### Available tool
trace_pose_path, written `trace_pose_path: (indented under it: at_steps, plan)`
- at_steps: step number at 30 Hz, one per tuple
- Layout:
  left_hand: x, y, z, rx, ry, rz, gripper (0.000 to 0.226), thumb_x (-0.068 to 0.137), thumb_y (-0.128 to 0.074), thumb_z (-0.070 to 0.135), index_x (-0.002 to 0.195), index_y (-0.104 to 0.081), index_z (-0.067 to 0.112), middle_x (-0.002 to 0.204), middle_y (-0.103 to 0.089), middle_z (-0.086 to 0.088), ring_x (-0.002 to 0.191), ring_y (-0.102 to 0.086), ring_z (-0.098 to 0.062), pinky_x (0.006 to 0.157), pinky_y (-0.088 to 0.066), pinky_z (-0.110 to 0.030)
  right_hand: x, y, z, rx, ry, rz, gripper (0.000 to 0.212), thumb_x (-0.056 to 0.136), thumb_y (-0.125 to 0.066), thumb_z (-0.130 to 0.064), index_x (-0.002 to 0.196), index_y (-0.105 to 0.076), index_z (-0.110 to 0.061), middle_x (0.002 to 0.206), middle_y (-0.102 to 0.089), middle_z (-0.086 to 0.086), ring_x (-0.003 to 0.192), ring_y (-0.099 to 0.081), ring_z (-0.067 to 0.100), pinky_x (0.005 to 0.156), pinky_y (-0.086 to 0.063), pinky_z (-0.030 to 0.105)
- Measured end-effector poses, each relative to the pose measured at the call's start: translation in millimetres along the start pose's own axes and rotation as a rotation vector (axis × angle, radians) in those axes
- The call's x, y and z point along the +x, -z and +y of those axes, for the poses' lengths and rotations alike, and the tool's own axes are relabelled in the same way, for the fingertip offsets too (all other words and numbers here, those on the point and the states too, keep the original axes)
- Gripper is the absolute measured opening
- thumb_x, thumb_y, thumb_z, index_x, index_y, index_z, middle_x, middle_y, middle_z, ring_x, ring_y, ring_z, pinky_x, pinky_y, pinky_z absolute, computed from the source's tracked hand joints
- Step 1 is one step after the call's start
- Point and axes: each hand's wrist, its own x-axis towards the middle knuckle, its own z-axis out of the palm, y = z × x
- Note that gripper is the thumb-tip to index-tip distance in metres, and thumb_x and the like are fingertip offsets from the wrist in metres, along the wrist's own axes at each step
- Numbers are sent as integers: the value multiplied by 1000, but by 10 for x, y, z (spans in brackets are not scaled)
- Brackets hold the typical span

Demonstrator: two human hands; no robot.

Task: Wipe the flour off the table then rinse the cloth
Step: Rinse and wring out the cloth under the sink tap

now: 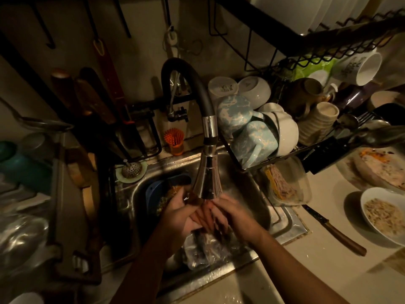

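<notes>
Both of my hands are over the steel sink, right under the spray head of the black hose faucet. A wet reddish-brown cloth is bunched between them. My left hand grips the cloth's left side with curled fingers. On the cloth's right side my right hand closes round it, blurred by motion. Most of the cloth is hidden by the hands and the faucet head.
A blue basin and a crumpled shiny bag lie in the sink. A dish rack full of cups stands at the right. On the counter are a plastic container, a knife and a bowl of food. A drain strainer sits at the left.
</notes>
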Motion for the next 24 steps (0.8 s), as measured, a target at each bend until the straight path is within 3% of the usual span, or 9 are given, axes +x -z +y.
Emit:
trace_pose_path:
  at_steps: [4, 7, 9, 10, 12, 14, 17, 20, 24]
  plan:
    - [-14, 29, -40, 37, -61, 39, 38, 84, -60, 9, 122, -57, 7, 113, -67, -27, 97, -69, -38, 73, -57, -46, -37, -26, 117, 26, -40, -64, 19, 95, -60, -20, 106, -61, -4, 90, -72, 0, 84, -68, 9, 75, -54, 19]
    - [-11, 112, -55, 238, -126, 181, 27, 83, -67, 24, 108, -67, 14, 105, -69, -25, 95, -68, -45, 79, -56, -55, 40, 3, 139, -52, -36, -22, 18, 90, -63, -18, 103, -65, -5, 90, -70, 1, 83, -66, 11, 75, -53, 20]
    - [-10, 177, -76, 299, -132, 236, 24, 80, -69, 27, 103, -70, 18, 105, -70, -22, 98, -66, -47, 87, -52, -62, 90, 15, 170, -86, -56, 3, 4, 94, -62, -11, 94, -65, -10, 81, -69, -3, 75, -64, 7, 69, -52, 20]
    - [-20, 195, -84, 314, -131, 244, 24, 80, -69, 26, 103, -70, 20, 105, -71, -19, 99, -67, -44, 89, -52, -62, 113, 13, 184, -97, -56, 7, 7, 96, -60, -9, 91, -64, -10, 77, -69, -4, 70, -63, 6, 65, -50, 20]
    - [-42, 212, -90, 351, -127, 223, 27, 79, -69, 23, 106, -69, 24, 106, -73, -13, 99, -70, -35, 86, -55, -53, 158, -20, 189, -95, -64, -12, 10, 99, -58, -10, 94, -64, -4, 80, -69, 5, 72, -64, 14, 65, -50, 23]
    - [-51, 193, -105, 380, -117, 172, 36, 76, -70, 17, 111, -63, 22, 102, -74, -9, 95, -71, -29, 76, -57, -38, 201, -42, 224, -51, -57, -3, 20, 100, -57, -10, 110, -62, 6, 94, -69, 15, 83, -65, 25, 75, -53, 32]
    - [-27, 132, -162, 370, -122, 147, 51, 72, -71, 4, 118, -55, 16, 97, -75, -5, 88, -72, -19, 69, -56, -25, 194, -64, 211, -47, -39, 7, 16, 100, -55, -5, 111, -61, 5, 86, -72, 5, 75, -68, 12, 69, -54, 24]
    - [-10, 77, -178, 348, -150, 203, 39, 84, -66, -8, 115, -56, 12, 85, -75, -10, 75, -73, -24, 61, -57, -30, 131, -32, 155, -109, 11, 24, 7, 96, -59, -3, 95, -63, -10, 75, -71, -5, 70, -66, 3, 64, -50, 17]
    - [1, 17, -152, 167, -149, 223, 25, 93, -52, -6, 115, -57, 4, 100, -70, -26, 86, -71, -40, 70, -59, -42, 70, 66, 165, -123, 10, -33, 8, 93, -62, -10, 100, -63, -14, 82, -71, -8, 81, -66, 3, 74, -50, 17]
